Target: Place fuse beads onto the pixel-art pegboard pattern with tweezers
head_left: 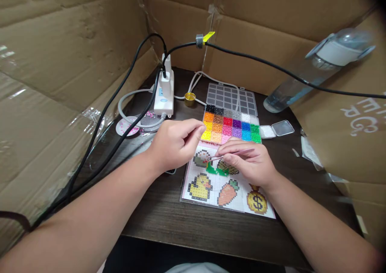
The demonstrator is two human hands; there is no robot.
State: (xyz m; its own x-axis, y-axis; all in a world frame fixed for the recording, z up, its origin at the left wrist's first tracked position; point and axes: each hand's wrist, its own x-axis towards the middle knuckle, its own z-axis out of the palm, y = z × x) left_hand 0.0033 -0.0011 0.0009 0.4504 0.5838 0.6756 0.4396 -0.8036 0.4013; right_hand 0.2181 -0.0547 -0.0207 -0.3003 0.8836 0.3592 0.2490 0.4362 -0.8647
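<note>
My right hand (pixel 251 162) grips thin metal tweezers (pixel 230 154), their tip pointing left and touching down among green beads (pixel 214 170) on a clear pegboard over a pattern sheet (pixel 229 200). The sheet shows a duck, a carrot and a money bag. My left hand (pixel 175 142) hovers just left of the tweezers' tip with thumb and fingers pinched together; whether something small sits between them cannot be made out. Behind both hands lies an open bead box (pixel 230 129) with many coloured compartments.
A white power strip (pixel 164 94) with black cables (pixel 120 104) occupies the back left. A gold cap (pixel 189 99), a small clear container (pixel 277 129) and a plastic water bottle (pixel 313 66) stand nearby. Cardboard walls (pixel 60 56) enclose the dark wooden desk (pixel 169 216).
</note>
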